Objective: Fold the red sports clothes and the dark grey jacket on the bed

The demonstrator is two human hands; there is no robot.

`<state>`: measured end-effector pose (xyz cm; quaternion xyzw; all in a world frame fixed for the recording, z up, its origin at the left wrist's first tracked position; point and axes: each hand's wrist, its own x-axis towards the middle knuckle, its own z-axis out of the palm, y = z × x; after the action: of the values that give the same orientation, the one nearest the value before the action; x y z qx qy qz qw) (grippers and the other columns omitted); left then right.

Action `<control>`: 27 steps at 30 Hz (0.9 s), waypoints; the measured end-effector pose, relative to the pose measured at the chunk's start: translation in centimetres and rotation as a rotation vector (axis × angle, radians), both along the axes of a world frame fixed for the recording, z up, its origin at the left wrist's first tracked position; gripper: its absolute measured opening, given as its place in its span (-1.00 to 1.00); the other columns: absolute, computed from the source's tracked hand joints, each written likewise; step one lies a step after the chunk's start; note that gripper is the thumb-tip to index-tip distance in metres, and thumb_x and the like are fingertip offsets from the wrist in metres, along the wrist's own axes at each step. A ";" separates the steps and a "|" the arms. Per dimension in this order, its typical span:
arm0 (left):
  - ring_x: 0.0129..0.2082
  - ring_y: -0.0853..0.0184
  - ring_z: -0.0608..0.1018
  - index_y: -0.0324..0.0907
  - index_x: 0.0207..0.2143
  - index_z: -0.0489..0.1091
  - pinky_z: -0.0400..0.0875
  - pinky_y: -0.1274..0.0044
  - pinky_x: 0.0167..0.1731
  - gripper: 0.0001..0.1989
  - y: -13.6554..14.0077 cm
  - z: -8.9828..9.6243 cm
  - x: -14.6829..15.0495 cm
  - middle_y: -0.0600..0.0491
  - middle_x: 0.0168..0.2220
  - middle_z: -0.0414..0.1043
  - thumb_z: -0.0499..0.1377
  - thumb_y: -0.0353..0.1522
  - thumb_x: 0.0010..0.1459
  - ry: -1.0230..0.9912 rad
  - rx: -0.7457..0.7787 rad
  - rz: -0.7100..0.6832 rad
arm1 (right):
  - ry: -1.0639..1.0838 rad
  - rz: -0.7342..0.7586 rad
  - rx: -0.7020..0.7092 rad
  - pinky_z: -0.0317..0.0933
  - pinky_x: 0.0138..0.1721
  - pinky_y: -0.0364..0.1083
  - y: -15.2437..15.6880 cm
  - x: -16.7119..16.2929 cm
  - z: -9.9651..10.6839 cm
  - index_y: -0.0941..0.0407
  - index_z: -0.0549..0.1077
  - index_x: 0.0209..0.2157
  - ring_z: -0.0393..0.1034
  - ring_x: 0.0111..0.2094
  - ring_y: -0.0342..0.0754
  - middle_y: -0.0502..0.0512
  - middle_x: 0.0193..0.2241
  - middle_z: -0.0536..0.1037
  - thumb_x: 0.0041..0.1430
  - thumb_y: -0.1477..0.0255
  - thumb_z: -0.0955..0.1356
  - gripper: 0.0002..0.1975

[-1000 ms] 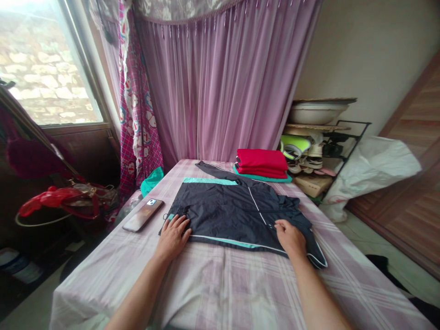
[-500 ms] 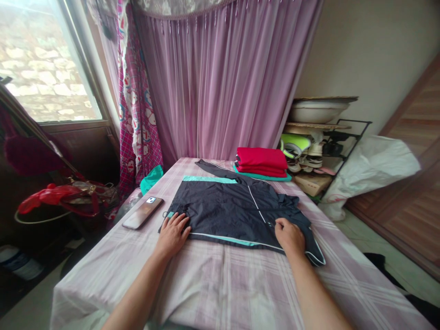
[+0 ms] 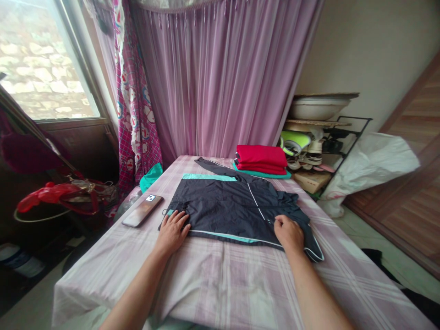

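A dark jacket [image 3: 220, 201] with white piping and turquoise trim lies spread on the table, one sleeve stretched out toward the back. My left hand [image 3: 173, 229] rests flat on the jacket's lower left corner, fingers extended and slightly apart. At the near right part of the jacket, below the white chest line, my right hand [image 3: 289, 233] is closed with curled fingers, apparently gripping the cloth; the fingertips are partly hidden. The near edge of the jacket runs between the two hands.
A phone [image 3: 142, 211] lies left of the jacket on the checked tablecloth [image 3: 220, 284]. Folded red clothes [image 3: 261, 158] sit on a turquoise piece at the back right. Beyond the table's right edge stand a shoe rack [image 3: 347, 133] and a white sack [image 3: 371, 169].
The view has tilted very slightly. Both hands and the jacket keep practically the same places.
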<state>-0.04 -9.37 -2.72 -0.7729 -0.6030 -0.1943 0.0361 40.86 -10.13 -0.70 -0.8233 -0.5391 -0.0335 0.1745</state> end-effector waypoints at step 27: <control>0.29 0.06 0.28 -0.01 0.13 0.42 0.11 0.09 0.27 -0.56 0.1 0.0 -0.1 0.00 0.21 0.38 -0.01 -0.12 0.30 0.009 0.022 0.003 | 0.100 -0.069 0.070 0.21 -0.09 -0.06 -0.2 -0.1 0.2 0.15 0.49 0.00 0.45 -0.08 0.06 0.23 -0.13 0.60 0.25 0.45 0.21 -0.65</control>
<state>-0.12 -9.28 -2.76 -0.7723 -0.6020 -0.1975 0.0474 40.75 -10.37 -0.48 -0.8354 -0.4994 -0.0171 0.2287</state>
